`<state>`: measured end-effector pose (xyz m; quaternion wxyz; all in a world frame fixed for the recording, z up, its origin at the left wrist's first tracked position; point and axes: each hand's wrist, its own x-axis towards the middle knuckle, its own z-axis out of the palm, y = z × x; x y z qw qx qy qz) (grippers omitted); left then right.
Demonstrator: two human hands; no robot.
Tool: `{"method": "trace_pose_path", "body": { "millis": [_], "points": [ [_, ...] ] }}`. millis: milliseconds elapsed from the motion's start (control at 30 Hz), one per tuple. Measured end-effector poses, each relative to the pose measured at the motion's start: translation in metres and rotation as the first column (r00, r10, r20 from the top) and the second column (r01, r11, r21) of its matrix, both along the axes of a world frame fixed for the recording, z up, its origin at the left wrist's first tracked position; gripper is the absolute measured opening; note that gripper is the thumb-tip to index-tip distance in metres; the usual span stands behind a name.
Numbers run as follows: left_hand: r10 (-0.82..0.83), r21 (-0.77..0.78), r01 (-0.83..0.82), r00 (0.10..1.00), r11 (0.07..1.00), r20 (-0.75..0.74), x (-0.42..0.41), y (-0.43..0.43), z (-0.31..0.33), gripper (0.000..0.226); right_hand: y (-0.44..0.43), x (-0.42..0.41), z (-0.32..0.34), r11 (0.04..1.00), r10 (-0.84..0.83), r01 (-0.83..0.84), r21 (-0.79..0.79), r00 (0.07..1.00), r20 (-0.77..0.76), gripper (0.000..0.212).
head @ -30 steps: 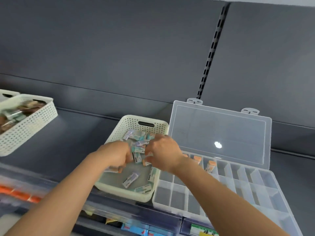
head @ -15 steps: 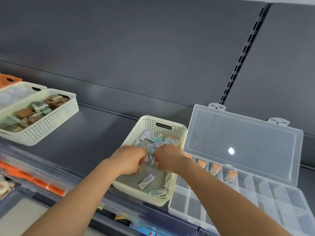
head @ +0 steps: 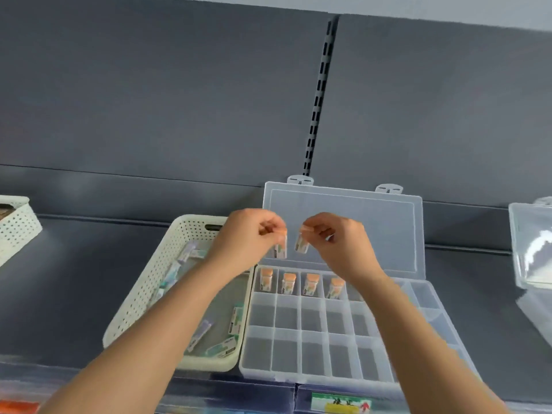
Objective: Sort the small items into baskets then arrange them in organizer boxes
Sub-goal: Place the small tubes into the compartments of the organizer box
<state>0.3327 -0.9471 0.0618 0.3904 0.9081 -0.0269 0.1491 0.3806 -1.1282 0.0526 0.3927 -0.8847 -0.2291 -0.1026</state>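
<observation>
My left hand [head: 249, 242] pinches a small orange-capped vial [head: 280, 249] by its top, hanging upright. My right hand [head: 337, 240] pinches a second such vial [head: 301, 242] the same way. Both hang side by side above the back left of the clear organizer box [head: 316, 375], in front of its raised lid [head: 373, 225]. Several orange-capped vials [head: 288, 282] stand in the box's back row, one per compartment. To the box's left, a cream perforated basket [head: 140, 297] holds several more small vials [head: 236, 319] lying flat.
A second cream basket [head: 18, 225] sits at the far left of the dark shelf. Another clear organizer box [head: 531, 249] stands at the far right edge. A slotted upright [head: 318, 97] runs up the grey back wall. Product labels show below the shelf front.
Both hands rose out of the cream basket and moved right, each now holding a vial above the organizer box. The camera view shifted right and up.
</observation>
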Motion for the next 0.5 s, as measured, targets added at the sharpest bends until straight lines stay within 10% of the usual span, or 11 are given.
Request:
{"method": "trace_pose_path", "body": {
  "millis": [500],
  "points": [
    [-0.212,0.342,0.241,0.970,0.908,-0.120,0.043,-0.135,-0.029,0.014,-0.124,0.001,-0.020,0.949,-0.224,0.200,-0.244,0.972,-0.075,0.004]
  ]
}}
